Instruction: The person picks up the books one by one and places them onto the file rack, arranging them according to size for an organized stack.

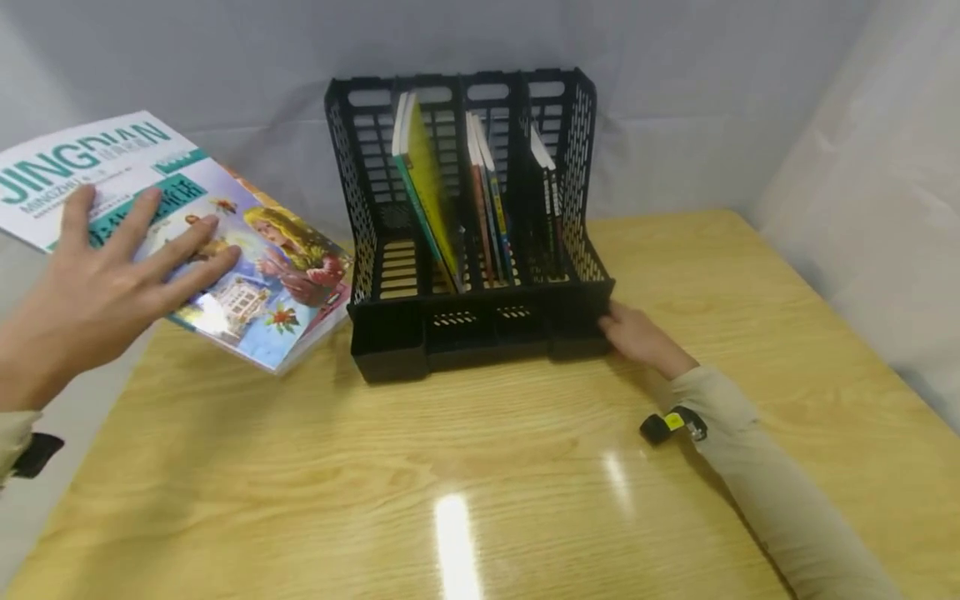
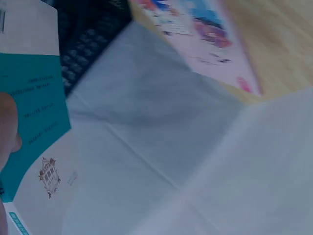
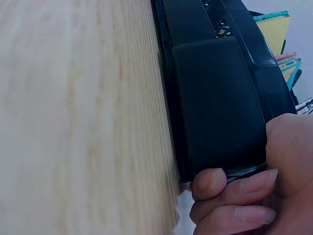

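Observation:
My left hand (image 1: pixel 112 283) holds a picture book (image 1: pixel 262 312) with a white, teal and illustrated cover, tilted at the left of the rack. Its fingers spread over the front cover, and the thumb (image 2: pixel 6 122) presses the teal and white back cover in the left wrist view. At the front right corner of the black desktop book rack (image 1: pixel 487 342), my right hand (image 1: pixel 641 337) grips the edge; its curled fingers (image 3: pixel 234 210) show beneath that corner in the right wrist view. Thin books stand in the rack, among them a yellow and green one (image 1: pixel 423 187).
Another book with a pinkish cover (image 2: pixel 210 44) lies on the table left of the rack, mostly covered by the held book in the head view. The wooden table (image 1: pixel 450 442) ends at a pale cloth backdrop (image 1: pixel 675 100) behind the rack.

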A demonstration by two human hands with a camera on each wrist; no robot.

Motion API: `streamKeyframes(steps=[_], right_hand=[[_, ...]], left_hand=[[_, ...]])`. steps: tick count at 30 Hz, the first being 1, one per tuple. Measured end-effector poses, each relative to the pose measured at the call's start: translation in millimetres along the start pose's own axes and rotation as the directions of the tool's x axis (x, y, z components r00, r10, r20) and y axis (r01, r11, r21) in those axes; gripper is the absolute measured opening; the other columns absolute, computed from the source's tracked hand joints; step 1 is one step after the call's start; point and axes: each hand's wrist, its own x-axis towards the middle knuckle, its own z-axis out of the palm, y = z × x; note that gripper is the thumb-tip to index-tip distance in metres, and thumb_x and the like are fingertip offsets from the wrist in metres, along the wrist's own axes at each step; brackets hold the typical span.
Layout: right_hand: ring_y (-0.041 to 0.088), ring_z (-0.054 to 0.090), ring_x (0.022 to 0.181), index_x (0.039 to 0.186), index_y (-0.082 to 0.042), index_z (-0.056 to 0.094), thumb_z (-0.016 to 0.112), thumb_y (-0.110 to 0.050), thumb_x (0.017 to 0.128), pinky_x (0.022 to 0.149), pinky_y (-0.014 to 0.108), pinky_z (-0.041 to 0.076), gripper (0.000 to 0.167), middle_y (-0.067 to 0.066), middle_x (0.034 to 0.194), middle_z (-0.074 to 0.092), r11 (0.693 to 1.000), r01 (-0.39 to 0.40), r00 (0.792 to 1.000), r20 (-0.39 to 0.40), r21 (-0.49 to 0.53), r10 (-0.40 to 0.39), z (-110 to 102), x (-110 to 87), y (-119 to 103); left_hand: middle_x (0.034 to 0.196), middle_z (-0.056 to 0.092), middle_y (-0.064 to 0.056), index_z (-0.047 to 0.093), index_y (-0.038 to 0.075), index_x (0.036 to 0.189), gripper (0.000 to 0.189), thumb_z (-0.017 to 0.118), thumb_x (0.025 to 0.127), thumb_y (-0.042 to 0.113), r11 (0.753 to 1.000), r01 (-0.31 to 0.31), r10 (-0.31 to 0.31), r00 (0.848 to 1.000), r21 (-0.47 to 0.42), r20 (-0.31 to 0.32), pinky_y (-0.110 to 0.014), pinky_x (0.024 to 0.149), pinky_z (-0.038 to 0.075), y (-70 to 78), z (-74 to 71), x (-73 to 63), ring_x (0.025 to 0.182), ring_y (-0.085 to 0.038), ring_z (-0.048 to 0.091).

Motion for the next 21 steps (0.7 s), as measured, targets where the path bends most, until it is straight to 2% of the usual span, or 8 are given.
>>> streamKeyframes(steps=[2, 5, 8, 10, 12, 15, 19, 21], right_hand=[[0.023, 0.059, 0.061, 0.142, 0.019, 0.022, 0.032, -0.015, 0.101, 0.077, 0.048, 0.050, 0.054, 0.038, 0.111, 0.055, 1.000, -0.001, 1.000, 0.002, -0.003, 0.001, 0.5, 0.0, 0.8], [0.023, 0.059, 0.060, 0.141, 0.018, 0.026, 0.033, -0.015, 0.101, 0.076, 0.047, 0.051, 0.053, 0.036, 0.107, 0.057, 1.000, -0.001, 1.000, -0.004, -0.001, 0.001, 1.3, 1.3, 2.8], [0.023, 0.060, 0.060, 0.139, 0.018, 0.029, 0.033, -0.015, 0.100, 0.077, 0.048, 0.050, 0.051, 0.034, 0.104, 0.058, 1.000, 0.002, 1.000, -0.014, -0.003, -0.002, 0.0, 2.1, 3.7], [0.024, 0.060, 0.061, 0.138, 0.018, 0.030, 0.034, -0.015, 0.100, 0.079, 0.049, 0.050, 0.050, 0.034, 0.103, 0.058, 1.000, 0.003, 1.000, -0.021, -0.007, -0.004, -0.9, 2.1, 3.7], [0.024, 0.060, 0.061, 0.139, 0.019, 0.029, 0.033, -0.015, 0.101, 0.080, 0.049, 0.049, 0.051, 0.034, 0.104, 0.058, 1.000, 0.000, 1.000, -0.022, -0.004, 0.000, -1.3, 1.0, 3.0], [0.023, 0.059, 0.061, 0.140, 0.020, 0.026, 0.032, -0.016, 0.101, 0.081, 0.049, 0.049, 0.053, 0.035, 0.107, 0.057, 1.000, -0.020, 1.000, -0.008, 0.010, 0.020, -0.8, -1.1, 0.8], [0.022, 0.058, 0.060, 0.141, 0.020, 0.022, 0.032, -0.016, 0.101, 0.080, 0.048, 0.049, 0.054, 0.035, 0.107, 0.056, 0.999, -0.034, 0.999, 0.012, 0.016, 0.034, -0.3, -2.8, -2.2], [0.023, 0.058, 0.061, 0.142, 0.019, 0.022, 0.032, -0.016, 0.101, 0.080, 0.048, 0.049, 0.054, 0.035, 0.108, 0.056, 1.000, -0.025, 1.000, 0.010, 0.008, 0.025, -0.8, -2.5, -2.9]], left_hand=[[0.141, 0.046, -0.020, 0.025, 0.021, 0.150, 0.113, 0.070, 0.056, -0.021, 1.000, -0.018, 0.018, 1.000, -0.002, -0.013, -0.073, 0.103, 0.013, 3.0, -8.9, 14.1, 0.126, -0.056, 0.034], [0.143, 0.045, -0.019, 0.033, 0.018, 0.143, 0.112, 0.080, 0.047, -0.015, 0.996, -0.086, 0.086, 0.996, 0.022, -0.003, -0.073, 0.103, 0.013, 4.9, -16.1, 36.3, 0.127, -0.056, 0.033], [0.143, 0.044, -0.019, 0.040, 0.016, 0.140, 0.115, 0.088, 0.039, -0.006, 0.987, -0.153, 0.151, 0.987, 0.039, 0.057, -0.073, 0.104, 0.008, 4.2, -17.2, 58.4, 0.129, -0.056, 0.030], [0.142, 0.045, -0.019, 0.046, 0.015, 0.138, 0.112, 0.092, 0.037, -0.001, 0.980, -0.192, 0.187, 0.978, 0.055, 0.089, -0.073, 0.103, 0.006, 2.4, -14.0, 72.6, 0.129, -0.056, 0.031], [0.143, 0.044, -0.019, 0.051, 0.015, 0.137, 0.106, 0.093, 0.040, 0.004, 0.972, -0.221, 0.208, 0.968, 0.081, 0.141, -0.073, 0.103, 0.004, 0.8, -10.4, 85.8, 0.130, -0.055, 0.031], [0.142, 0.045, -0.020, 0.053, 0.015, 0.135, 0.101, 0.094, 0.043, 0.011, 0.953, -0.274, 0.250, 0.951, 0.127, 0.182, -0.074, 0.101, 0.007, -2.4, -0.1, 102.8, 0.129, -0.055, 0.033], [0.140, 0.047, -0.020, 0.054, 0.016, 0.134, 0.094, 0.095, 0.049, 0.021, 0.931, -0.319, 0.270, 0.928, 0.176, 0.255, -0.075, 0.100, 0.012, -4.3, 12.5, 120.1, 0.129, -0.054, 0.035], [0.139, 0.048, -0.020, 0.055, 0.017, 0.133, 0.090, 0.094, 0.052, 0.023, 0.924, -0.325, 0.262, 0.923, 0.204, 0.283, -0.075, 0.100, 0.014, -6.3, 15.8, 126.6, 0.128, -0.052, 0.037]])
